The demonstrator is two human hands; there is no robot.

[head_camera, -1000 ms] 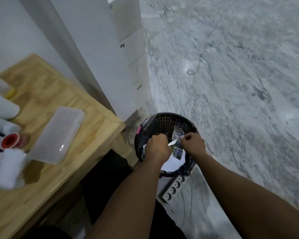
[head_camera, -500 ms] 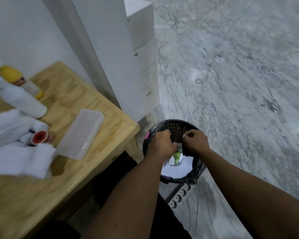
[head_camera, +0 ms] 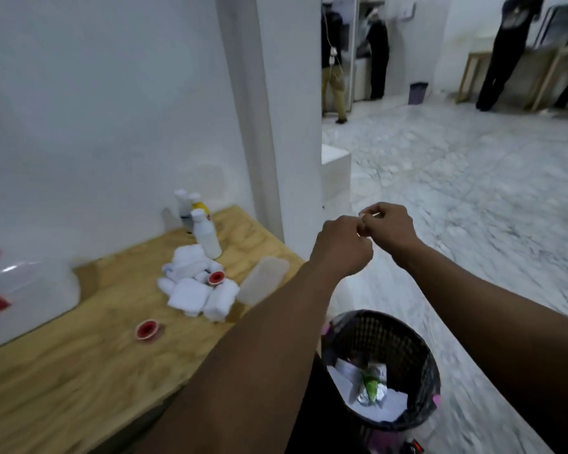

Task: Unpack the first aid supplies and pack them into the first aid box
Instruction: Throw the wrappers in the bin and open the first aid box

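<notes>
hands: left hand [head_camera: 341,249] and right hand [head_camera: 389,229] both pinched a small pale strip [head_camera: 367,216], fingers pressed together
tip: should carry it over the wooden tabletop [head_camera: 79,365], gripped firmly

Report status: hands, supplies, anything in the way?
Left hand and right hand together above wastebasket, pinching something small and pale. Gauze pile waits on table. Nothing in the way.
</notes>
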